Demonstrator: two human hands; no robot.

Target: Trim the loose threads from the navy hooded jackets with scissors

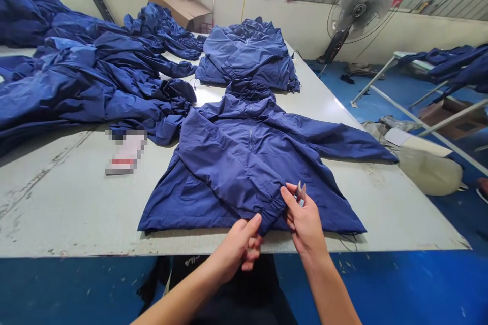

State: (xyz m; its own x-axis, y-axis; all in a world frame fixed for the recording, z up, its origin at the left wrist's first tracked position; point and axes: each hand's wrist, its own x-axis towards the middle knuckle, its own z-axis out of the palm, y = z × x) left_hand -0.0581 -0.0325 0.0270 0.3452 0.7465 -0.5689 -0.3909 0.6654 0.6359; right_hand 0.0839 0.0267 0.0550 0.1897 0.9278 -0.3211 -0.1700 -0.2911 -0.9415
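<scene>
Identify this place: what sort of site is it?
Probably a garment factory's finishing area: a long work table covered with navy jackets, small snips in the right hand, and a standing fan beside the table in a metal-walled shed.

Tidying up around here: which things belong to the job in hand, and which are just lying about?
In hand: left hand touching the navy nylon jacket's cuff; right hand holding small metal thread snips.
Lying about: navy jacket laid out behind; heaped navy jackets; blurred white-and-red packet; black standing fan.

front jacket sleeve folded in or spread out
Folded in: the navy nylon jacket's sleeve lies diagonally across its body, its cuff at the right hand.
</scene>
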